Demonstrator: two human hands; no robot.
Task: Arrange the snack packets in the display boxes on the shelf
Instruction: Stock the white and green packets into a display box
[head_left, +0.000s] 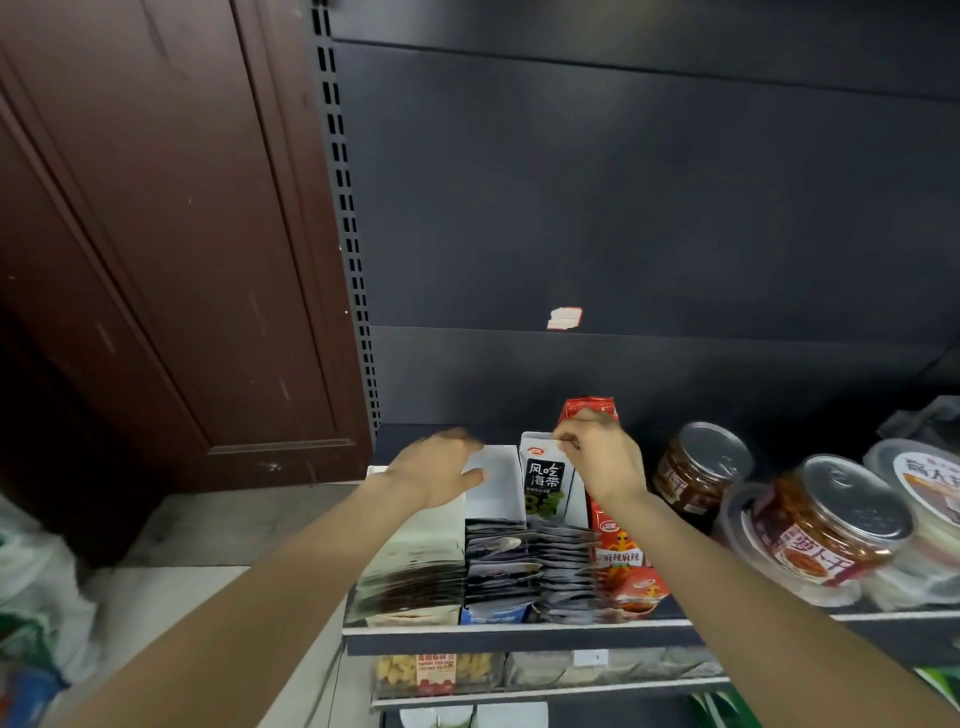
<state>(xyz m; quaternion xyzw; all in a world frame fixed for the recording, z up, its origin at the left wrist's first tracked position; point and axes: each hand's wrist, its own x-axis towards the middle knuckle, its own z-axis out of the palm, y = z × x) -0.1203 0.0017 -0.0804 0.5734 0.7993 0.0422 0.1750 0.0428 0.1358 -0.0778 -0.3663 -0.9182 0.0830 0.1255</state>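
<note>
Shelf, near edge toward you. Three rows of snack packets stand on edge in white display boxes; each row runs near to far, and the packets fill only the near half.

Your right hand is at the far end of the right-hand row. Its fingers are curled and pinch the top edge of the box's upright printed flap. A red packet stands just behind that hand; whether you touch it I cannot tell.

Your left hand hovers over the empty far half of the middle box, fingers spread and loosely extended, holding nothing. Contact with the box wall unclear; edges blurred.

Key relation: the packets lie nearer to you than both hands, below the wrists. The left hand is the free one and sits right above the gap. Judgement: any packet move means drawing a hand back toward you along the row's long axis, or sliding packets away into the empty far space.
</note>
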